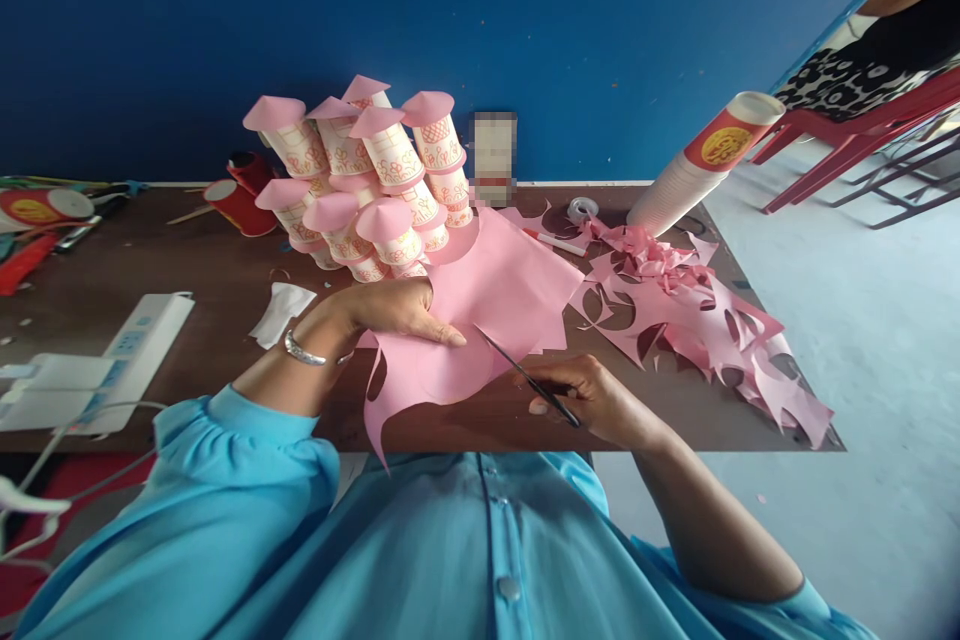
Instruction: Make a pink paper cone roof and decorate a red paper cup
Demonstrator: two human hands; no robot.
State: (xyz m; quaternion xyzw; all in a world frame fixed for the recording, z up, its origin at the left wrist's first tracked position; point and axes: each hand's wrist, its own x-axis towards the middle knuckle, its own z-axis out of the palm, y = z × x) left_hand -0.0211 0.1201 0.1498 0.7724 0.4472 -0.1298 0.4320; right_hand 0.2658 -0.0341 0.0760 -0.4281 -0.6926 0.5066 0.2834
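My left hand (401, 312) grips a large sheet of pink paper (495, 270) from its left side, thumb on top and fingers hidden underneath. Curved pieces are cut out of the sheet's edges. In my right hand (600, 400) is a pair of scissors (536, 382), fingers wrapped round the dark handles. Their blades point up and left and lie at the paper, right of my left thumb. Just behind the sheet stand several stacked paper cups (382, 160) with drawn patterns and pink paper cone tops (385, 220).
Pink paper scraps (697, 310) heap up on the table's right, beside a tall leaning stack of paper cups (705, 160). A tape roll (581, 209) lies behind them. To the left are a power strip (135, 350), white tissue (281, 313) and red cups (240, 205). A blue wall (562, 40) rises behind.
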